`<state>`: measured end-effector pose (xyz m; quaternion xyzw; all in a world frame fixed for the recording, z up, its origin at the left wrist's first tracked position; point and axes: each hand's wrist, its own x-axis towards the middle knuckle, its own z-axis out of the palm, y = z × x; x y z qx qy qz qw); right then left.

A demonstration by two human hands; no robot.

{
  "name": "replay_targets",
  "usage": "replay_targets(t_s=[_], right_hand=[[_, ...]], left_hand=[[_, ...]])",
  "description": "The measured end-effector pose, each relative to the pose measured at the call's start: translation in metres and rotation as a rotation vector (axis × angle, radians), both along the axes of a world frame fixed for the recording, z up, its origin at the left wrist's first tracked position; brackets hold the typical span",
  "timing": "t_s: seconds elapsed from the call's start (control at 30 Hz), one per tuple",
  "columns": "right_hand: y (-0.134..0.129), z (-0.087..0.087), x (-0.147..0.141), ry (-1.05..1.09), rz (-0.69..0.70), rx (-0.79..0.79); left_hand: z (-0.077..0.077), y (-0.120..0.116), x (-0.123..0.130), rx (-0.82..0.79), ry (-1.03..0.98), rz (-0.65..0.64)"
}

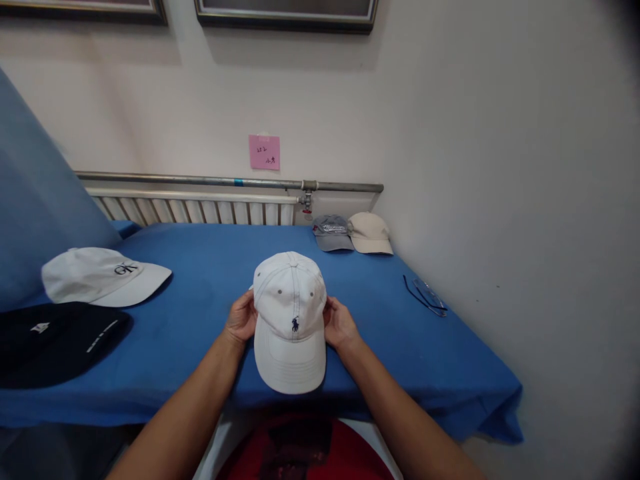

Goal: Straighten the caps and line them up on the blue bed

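A white baseball cap (290, 313) with a small dark horse-rider emblem is at the front middle of the blue-covered table, its brim pointing toward me. My left hand (243, 317) grips the cap's left side, with the fingertips partly hidden behind it. On the opposite side, my right hand (341, 323) holds the cap's edge, its fingers curled and partly out of sight behind the crown.
A white cap (100, 277) and a black cap (60, 343) lie at the left. Toward the back right sit a grey cap (333, 233) and a beige cap (370, 233). Eyeglasses (425, 297) rest near the right edge of the blue cloth (400, 360). A radiator (200, 208) stands behind.
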<state>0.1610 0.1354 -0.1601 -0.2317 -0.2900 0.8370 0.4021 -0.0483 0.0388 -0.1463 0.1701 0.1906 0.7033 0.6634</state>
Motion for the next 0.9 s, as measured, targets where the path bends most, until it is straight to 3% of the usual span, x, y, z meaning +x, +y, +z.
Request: replay_targets(t_s=[0.3, 0.57, 0.9], right_hand=[[-0.004, 0.006, -0.001, -0.002, -0.033, -0.137], [-0.005, 0.008, 0.0, 0.018, -0.015, -0.1], [-0.009, 0.015, 0.002, 0.021, 0.014, -0.084]], left_hand=[[0.0, -0.001, 0.001, 0.003, 0.034, -0.027], [0.002, 0.001, 0.004, 0.001, 0.04, -0.056], [0.012, 0.002, 0.01, -0.015, -0.026, 0.015]])
